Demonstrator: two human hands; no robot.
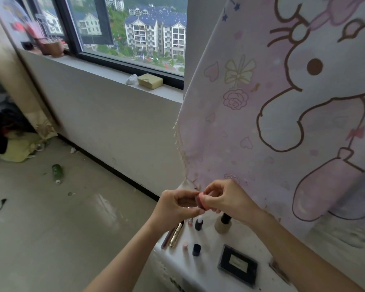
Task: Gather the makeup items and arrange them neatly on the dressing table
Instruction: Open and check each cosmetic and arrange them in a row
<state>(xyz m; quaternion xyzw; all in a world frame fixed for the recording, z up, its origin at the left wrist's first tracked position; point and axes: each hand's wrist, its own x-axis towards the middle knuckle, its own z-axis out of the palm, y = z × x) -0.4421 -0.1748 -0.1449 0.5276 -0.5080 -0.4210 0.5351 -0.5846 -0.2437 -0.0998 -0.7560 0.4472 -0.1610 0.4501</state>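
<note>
Holding a small pink-red pot (200,200) btwn both hands, head view: left grip (177,204) has thumb + fingers curled round its left side, right grip (226,202) pinches the right end w/ fingertips. Pot is up in the air, over the far-left part of the white desk (209,239), in front of the cartoon curtain (272,123).

On desk below:
- Left edge: slim dark tube (168,237) + gold tube (176,236) lying side by side.
- Far row: small clear bottle (190,221) and dark bottle w/ white cap (199,222), both upright, just beside each other. Beige bottle w/ black cap (223,225) stands to their right, top hidden behind the right grip.
- Near row: small pink item (185,246), dark blue stub (196,249), both upright. Black compact (237,264) lies flat + closed, apart to the right.

Bkgd: window sill (114,79) w/ a yellowish block (150,80); green bottle (57,172) lying on the floor.
</note>
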